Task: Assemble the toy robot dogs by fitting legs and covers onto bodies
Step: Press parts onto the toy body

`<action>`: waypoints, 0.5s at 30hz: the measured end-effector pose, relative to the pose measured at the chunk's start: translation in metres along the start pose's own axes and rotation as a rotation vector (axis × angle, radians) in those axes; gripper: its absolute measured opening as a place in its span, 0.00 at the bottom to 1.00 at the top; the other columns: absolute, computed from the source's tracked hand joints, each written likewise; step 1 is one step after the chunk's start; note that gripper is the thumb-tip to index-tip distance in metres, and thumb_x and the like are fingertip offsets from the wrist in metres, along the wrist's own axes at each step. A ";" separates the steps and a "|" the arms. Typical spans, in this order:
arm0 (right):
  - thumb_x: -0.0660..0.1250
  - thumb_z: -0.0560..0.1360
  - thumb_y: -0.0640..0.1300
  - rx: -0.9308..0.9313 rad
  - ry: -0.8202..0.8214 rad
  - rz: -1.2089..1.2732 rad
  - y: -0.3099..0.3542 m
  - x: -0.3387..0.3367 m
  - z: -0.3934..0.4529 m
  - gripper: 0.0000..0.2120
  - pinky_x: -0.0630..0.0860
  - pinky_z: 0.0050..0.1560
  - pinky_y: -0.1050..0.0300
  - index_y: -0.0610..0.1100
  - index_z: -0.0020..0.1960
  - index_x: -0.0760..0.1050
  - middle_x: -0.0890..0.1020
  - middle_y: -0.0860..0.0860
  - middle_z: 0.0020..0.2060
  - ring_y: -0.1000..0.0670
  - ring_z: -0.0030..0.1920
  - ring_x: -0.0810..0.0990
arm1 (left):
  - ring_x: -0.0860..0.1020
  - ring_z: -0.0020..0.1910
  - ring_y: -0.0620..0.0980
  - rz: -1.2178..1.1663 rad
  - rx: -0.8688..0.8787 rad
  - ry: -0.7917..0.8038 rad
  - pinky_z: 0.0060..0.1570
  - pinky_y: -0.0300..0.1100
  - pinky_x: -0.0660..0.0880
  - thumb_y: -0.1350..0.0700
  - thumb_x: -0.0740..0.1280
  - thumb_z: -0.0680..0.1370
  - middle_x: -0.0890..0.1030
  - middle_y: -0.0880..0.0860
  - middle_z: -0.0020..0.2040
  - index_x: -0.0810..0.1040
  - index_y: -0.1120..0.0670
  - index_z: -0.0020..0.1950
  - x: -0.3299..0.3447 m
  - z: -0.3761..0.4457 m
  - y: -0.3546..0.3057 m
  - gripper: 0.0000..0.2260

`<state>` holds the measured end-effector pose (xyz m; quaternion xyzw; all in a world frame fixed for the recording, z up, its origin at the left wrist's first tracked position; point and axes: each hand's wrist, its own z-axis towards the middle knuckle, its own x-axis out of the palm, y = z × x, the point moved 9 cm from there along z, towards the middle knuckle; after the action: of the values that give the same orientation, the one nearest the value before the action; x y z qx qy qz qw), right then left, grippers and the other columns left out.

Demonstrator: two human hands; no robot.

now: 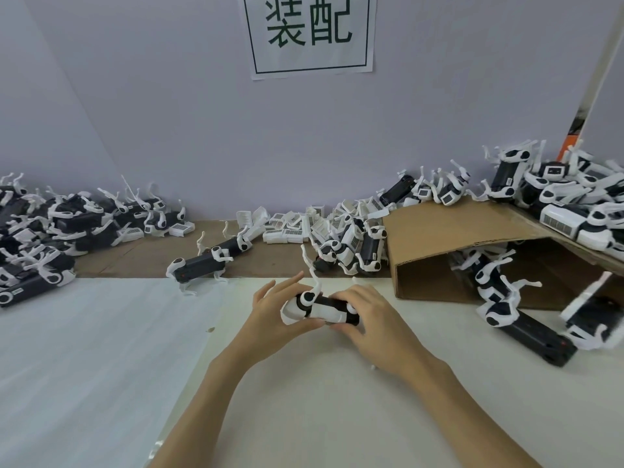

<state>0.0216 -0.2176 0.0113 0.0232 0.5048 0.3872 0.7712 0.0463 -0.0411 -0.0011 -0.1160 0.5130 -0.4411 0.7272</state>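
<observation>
Both forearms reach in from six o'clock over the surface point(101, 349). The left hand point(270, 319) and right hand point(368, 319) each grip one dog point(317, 309), fingers curled round it. Its far side is hidden. Its long axis runs nine to three, white cover toward nine, at centre.

A white paper sign point(309, 35) on the wall reads "装配" in dark green characters.

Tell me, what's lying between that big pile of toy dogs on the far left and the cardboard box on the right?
In the head view, one lone toy dog lies between the left pile and the cardboard box, then loose white covers.
</observation>
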 end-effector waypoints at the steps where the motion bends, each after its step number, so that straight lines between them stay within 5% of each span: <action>1: 0.73 0.79 0.49 0.010 -0.002 0.016 -0.001 0.000 0.000 0.16 0.72 0.63 0.53 0.48 0.65 0.77 0.78 0.57 0.57 0.53 0.61 0.73 | 0.56 0.74 0.23 0.010 -0.019 -0.013 0.78 0.44 0.53 0.33 0.73 0.71 0.68 0.28 0.73 0.81 0.37 0.64 -0.001 0.000 0.001 0.23; 4: 0.73 0.79 0.49 0.039 -0.011 0.057 -0.003 -0.003 0.000 0.14 0.73 0.61 0.54 0.49 0.63 0.78 0.79 0.59 0.55 0.54 0.60 0.74 | 0.55 0.69 0.19 0.019 -0.027 -0.046 0.73 0.42 0.55 0.33 0.73 0.71 0.69 0.26 0.70 0.79 0.30 0.59 -0.002 -0.001 -0.002 0.17; 15: 0.78 0.74 0.52 0.112 0.050 0.047 -0.010 0.007 -0.003 0.20 0.73 0.58 0.57 0.51 0.62 0.75 0.76 0.62 0.53 0.56 0.58 0.71 | 0.65 0.68 0.28 0.012 0.085 -0.111 0.71 0.43 0.56 0.38 0.77 0.74 0.75 0.31 0.62 0.82 0.42 0.59 0.000 -0.002 -0.026 0.16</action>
<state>0.0265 -0.2213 0.0003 0.0682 0.5440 0.3770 0.7465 0.0310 -0.0556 0.0145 -0.1060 0.4533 -0.4511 0.7614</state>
